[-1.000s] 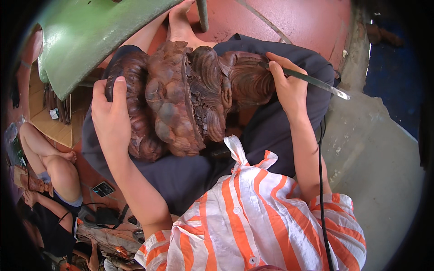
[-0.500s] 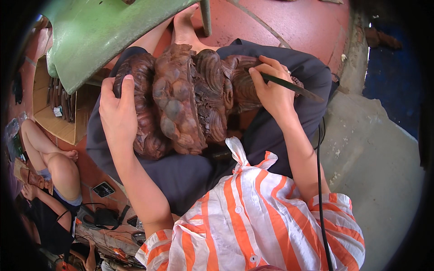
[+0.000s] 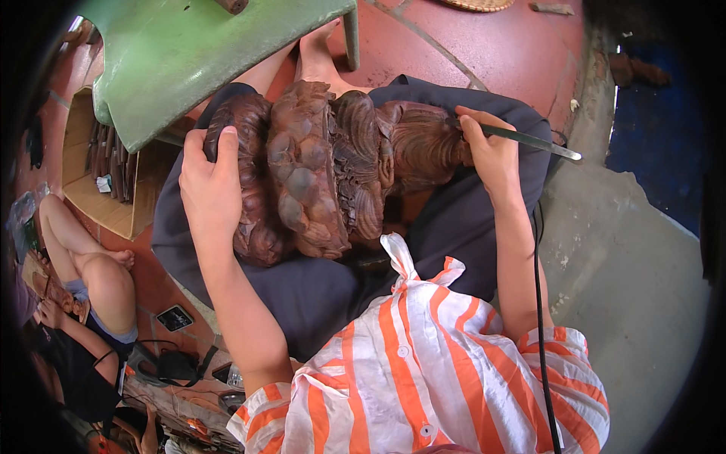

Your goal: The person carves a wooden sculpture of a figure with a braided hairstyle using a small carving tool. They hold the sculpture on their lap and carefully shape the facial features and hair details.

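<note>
A dark brown carved wooden statue lies on its side across my lap, its draped robe toward the right and its petalled, rounded base toward the left. My left hand is clasped on the base's left end, thumb on top. At the statue's right end, my right hand grips a slim dark carving tool, whose shiny flat tip points right, away from the wood. The fingers of that hand touch or nearly touch the statue's narrow end and partly hide it.
A green plastic stool stands at upper left, over a cardboard box holding dark wooden pieces. Another person sits at far left, holding a carved piece. A black cable runs beside my right arm. A woven tray lies at the top.
My right hand has shifted right, from the robe to the statue's narrow end, and the tool's tip has moved right with it. My left hand keeps its place on the base.
</note>
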{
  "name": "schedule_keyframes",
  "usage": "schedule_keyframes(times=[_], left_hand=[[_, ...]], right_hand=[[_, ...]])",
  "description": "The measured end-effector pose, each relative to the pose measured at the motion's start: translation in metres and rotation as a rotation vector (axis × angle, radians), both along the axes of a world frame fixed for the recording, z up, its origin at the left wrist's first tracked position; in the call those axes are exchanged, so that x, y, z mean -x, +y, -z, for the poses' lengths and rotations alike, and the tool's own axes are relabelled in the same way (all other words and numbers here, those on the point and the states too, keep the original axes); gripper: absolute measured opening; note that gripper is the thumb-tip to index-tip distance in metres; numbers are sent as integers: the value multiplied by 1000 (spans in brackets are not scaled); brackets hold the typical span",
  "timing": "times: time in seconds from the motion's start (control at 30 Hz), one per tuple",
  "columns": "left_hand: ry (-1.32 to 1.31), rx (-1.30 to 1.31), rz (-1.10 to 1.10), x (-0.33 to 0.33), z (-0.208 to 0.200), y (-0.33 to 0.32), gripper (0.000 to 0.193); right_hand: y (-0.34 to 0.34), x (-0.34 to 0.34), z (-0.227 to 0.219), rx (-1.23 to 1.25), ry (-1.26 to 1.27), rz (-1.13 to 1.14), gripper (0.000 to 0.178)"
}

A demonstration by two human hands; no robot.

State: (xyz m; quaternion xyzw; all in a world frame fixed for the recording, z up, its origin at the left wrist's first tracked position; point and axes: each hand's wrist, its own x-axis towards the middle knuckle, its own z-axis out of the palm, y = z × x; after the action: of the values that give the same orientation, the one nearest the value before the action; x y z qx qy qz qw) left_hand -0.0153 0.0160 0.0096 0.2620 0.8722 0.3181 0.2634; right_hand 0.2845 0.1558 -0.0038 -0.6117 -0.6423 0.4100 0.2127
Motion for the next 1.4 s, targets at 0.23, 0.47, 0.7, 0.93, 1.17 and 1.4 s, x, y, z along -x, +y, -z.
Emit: schedule_keyframes(times=[0.23, 0.47, 0.7, 0.93, 1.17, 1.4], left_hand=[[13, 23, 1, -1, -4, 1, 43], [15, 3, 23, -1, -6, 3, 43], [17, 2, 14, -1, -6, 0, 44], [55, -29, 37, 4, 3, -1, 48], [17, -6, 42, 2, -5, 4, 51], [75, -110, 56, 1, 3, -4, 40]], right_hand=[[6, -3, 9, -32, -34, -17, 25], [2, 6, 11, -202, -189, -178, 22], [13, -40, -38, 26, 150, -12, 17], [4, -56, -44, -67, 174, -14, 10], [1, -77, -39, -130, 172, -29, 9], [-11, -90, -26, -219, 232, -55, 10]])
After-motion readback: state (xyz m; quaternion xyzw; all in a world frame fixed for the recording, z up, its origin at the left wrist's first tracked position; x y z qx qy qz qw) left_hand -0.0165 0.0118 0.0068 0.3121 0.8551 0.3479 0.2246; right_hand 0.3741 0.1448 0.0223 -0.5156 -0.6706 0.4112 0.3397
